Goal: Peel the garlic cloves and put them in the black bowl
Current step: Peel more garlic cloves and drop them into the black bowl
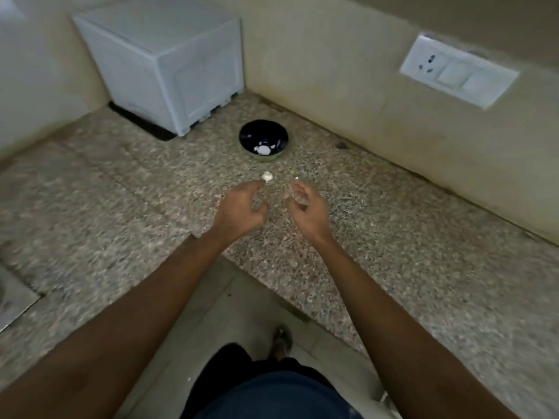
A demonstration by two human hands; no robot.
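Observation:
The black bowl (263, 140) stands on the speckled stone counter (393, 237) near the back wall, with a few white peeled cloves (263, 150) in its bottom. My left hand (242, 211) reaches forward, its fingertips pinching a small white garlic piece (267, 176) just short of the bowl. My right hand (305, 208) is beside it with its fingers curled, and a tiny pale scrap of peel (296, 178) shows at its fingertips. The fingers are blurred, so both grips are hard to make out.
A white boxy appliance (169, 62) sits in the back left corner. A socket and switch plate (456, 72) is on the right wall. A steel sink edge (12, 300) shows at the far left. The counter's front edge runs diagonally below my forearms.

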